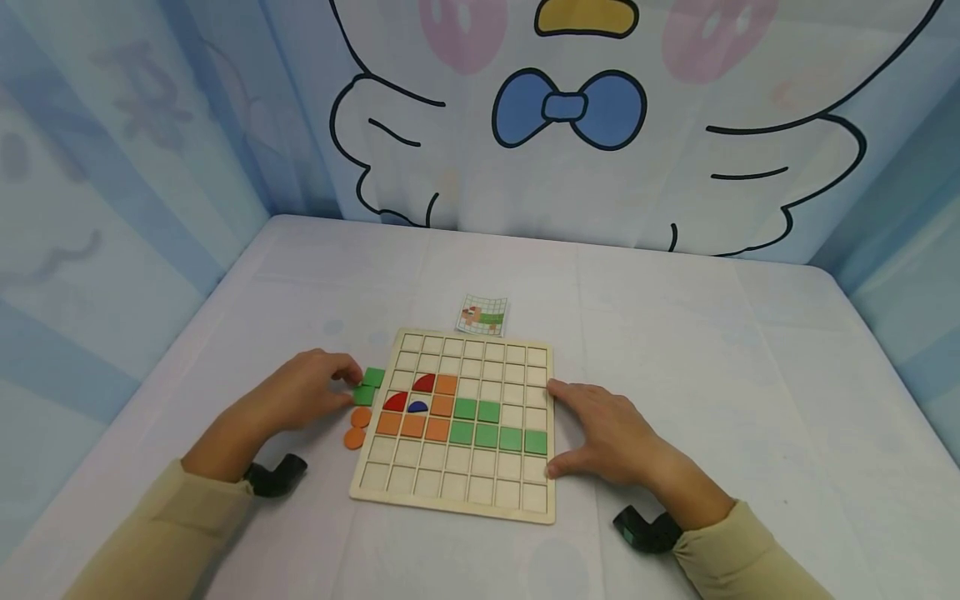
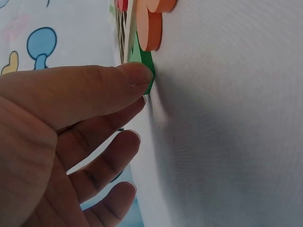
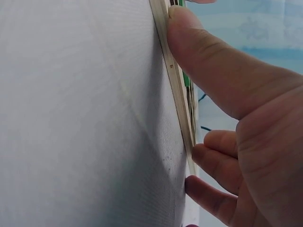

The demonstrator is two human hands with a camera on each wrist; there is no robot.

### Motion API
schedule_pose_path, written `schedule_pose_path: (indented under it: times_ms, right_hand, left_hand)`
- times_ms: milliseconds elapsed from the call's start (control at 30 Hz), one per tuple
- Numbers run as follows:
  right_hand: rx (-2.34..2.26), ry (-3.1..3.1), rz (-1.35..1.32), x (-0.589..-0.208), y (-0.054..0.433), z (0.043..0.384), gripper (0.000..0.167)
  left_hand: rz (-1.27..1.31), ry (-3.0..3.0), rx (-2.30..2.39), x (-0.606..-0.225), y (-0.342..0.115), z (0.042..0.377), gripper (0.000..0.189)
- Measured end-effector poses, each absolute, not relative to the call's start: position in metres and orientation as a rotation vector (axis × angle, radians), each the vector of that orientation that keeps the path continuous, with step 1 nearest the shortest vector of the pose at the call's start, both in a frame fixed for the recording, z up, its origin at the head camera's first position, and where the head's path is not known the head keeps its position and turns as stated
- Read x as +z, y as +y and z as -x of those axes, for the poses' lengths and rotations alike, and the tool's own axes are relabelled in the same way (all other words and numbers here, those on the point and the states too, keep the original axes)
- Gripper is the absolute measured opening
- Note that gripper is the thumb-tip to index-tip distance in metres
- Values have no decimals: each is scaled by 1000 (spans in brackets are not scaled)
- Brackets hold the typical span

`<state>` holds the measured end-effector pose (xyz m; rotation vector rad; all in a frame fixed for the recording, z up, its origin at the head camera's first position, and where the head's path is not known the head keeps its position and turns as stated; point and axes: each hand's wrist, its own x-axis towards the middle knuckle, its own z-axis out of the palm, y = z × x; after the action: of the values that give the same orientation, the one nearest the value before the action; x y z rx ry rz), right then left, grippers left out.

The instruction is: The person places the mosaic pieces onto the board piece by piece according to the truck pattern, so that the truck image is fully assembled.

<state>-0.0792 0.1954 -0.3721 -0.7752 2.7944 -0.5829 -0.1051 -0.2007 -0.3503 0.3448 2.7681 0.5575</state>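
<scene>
A wooden grid board [image 1: 427, 479] lies on the table, with orange square tiles [image 1: 412, 425], green square tiles [image 1: 485, 435], two red quarter-circle tiles [image 1: 396, 402] and a blue half-circle tile [image 1: 417, 407] set in its cells. My left hand [image 1: 303, 392] is just off the board's left edge. Its thumb and index finger pinch a green square tile [image 2: 147, 59], while the other fingers hang loose in the left wrist view. My right hand [image 1: 618, 433] rests along the board's right edge [image 3: 177, 90], thumb and fingers spread apart and touching the rim.
Two round orange pieces [image 1: 354, 437] lie left of the board, below another green tile [image 1: 373, 377]. Behind the board's far edge is a small pattern card [image 1: 482, 315] with a grid picture. A printed curtain [image 1: 570, 167] hangs past the table's far side.
</scene>
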Motion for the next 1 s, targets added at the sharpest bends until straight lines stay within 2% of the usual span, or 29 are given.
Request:
schedule_pose_path:
  times_ms: [1000]
  right_hand:
    - [-599,2789,766,-372,194,79,102]
  left_hand:
    - [-307,2794,536,-348,-199,104,25]
